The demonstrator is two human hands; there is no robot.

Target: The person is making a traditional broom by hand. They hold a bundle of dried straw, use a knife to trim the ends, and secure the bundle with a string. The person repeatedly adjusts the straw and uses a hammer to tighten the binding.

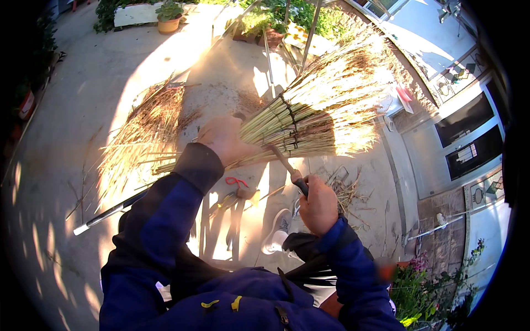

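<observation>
My left hand (225,140) grips the stalks of a straw broom head (290,120), whose bristles fan out to the upper right. Dark cord is tied across the fan in rows. My right hand (318,205) is closed on the dark handle of a knife (285,165); its blade points up and left, with its tip at the lower edge of the stalks near my left hand. Whether the blade touches the stalks is hard to tell. Sunlight washes out part of the bristles.
Loose broom straw (145,136) lies on the concrete at the left, near a metal tube (99,217). Red cord (236,181) is beside a wooden block (247,193) below the stalks. Cut stalk scraps (350,192) lie at the right. Poles stand beyond the broom head.
</observation>
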